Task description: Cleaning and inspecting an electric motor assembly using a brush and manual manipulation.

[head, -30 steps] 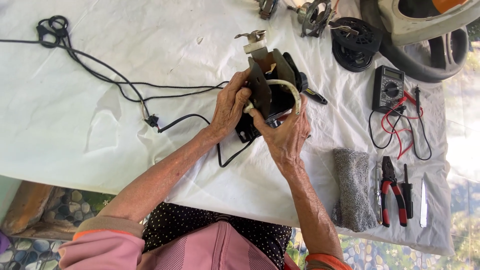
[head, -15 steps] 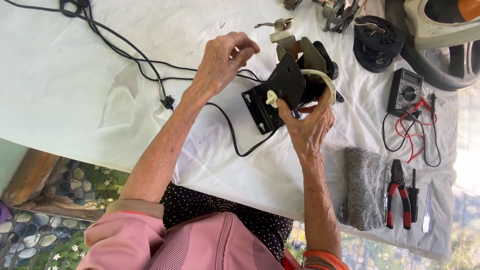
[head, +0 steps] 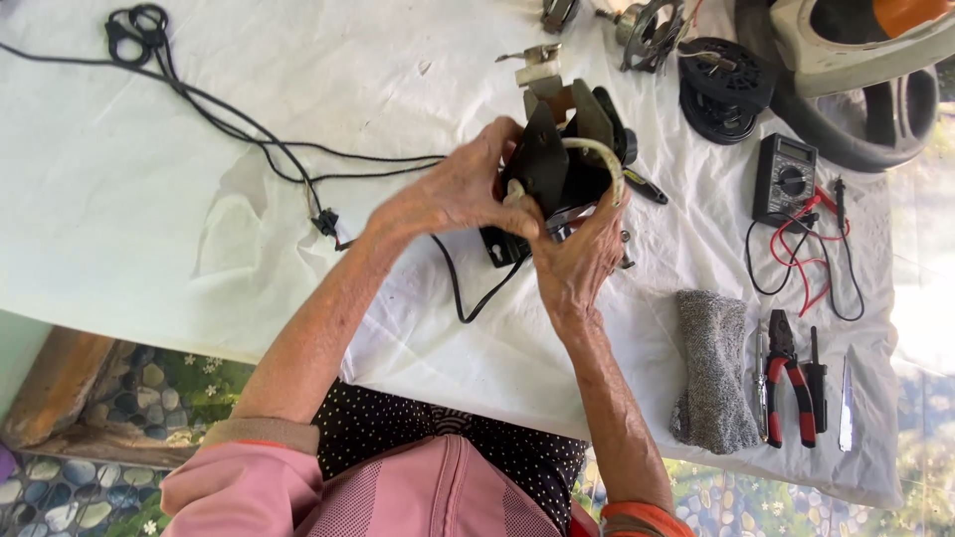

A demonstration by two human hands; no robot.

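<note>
Wide white-covered surface (head: 199, 149) across most of the frame. Black motor part (head: 557, 174) raised above it, upper centre, cream tube looping over. Left hand (head: 453, 194) closed on its left side, right hand (head: 577, 264) gripping from below. Multimeter (head: 784, 179) at right, pliers (head: 786, 373) lower right.

Both forearms raised, left hand (head: 453, 194) and right hand (head: 577, 261) curled, fingers clenched.
</note>
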